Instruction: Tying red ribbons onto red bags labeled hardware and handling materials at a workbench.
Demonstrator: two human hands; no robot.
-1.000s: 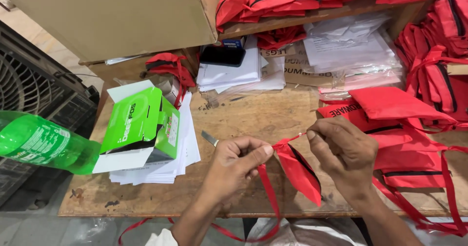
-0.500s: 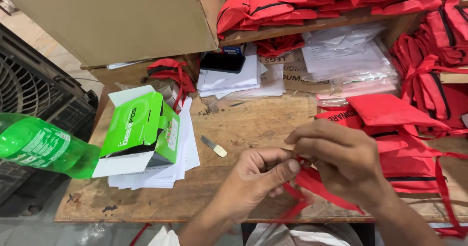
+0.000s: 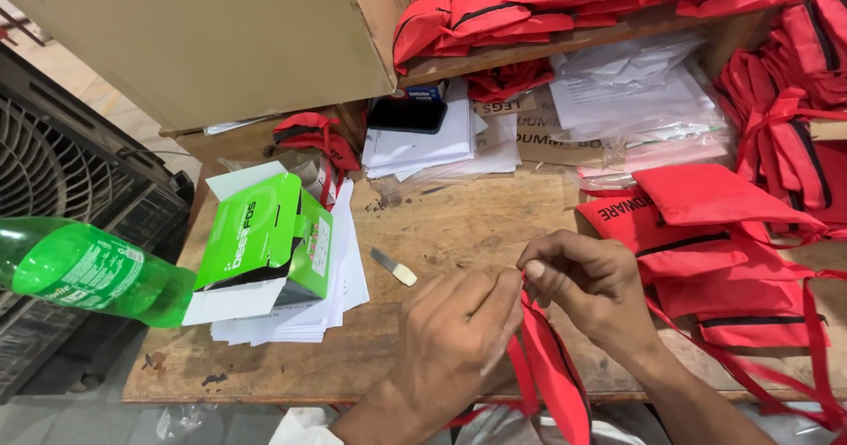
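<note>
my left hand point(image 3: 459, 339) and right hand point(image 3: 578, 286): fingers pinched on red strap point(image 3: 534, 321) | red pouch point(image 3: 560, 383) hangs unfinished | finished pouches point(image 3: 706, 224) stacked right

We see matt red cloth in the pouch point(image 3: 551, 374) and its strap point(image 3: 520, 370). The bench point(image 3: 468, 224) is rough, scuffed wood. The green bottle point(image 3: 88, 273) is glossy plastic, the green box point(image 3: 265, 238) smooth card, over matt white paper sheets point(image 3: 344, 277).
</note>
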